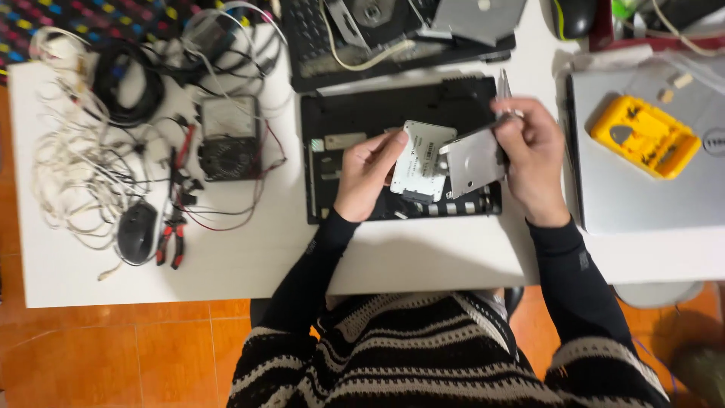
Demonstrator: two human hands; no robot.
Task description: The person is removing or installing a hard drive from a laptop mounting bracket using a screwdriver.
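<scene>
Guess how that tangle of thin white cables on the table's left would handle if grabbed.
The white cable tangle is probably floppy and light, its strands thin and loose. Likely to snag: it overlaps the black cable coil, so lifting may drag that along.

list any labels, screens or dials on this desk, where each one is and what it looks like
Drive label: white rectangle with small dark print, on the drive in the left hand.
Meter dial: pale rectangular window on a black meter, left of the open laptop.
Laptop badge: round mark on the silver laptop lid, far right.
</scene>
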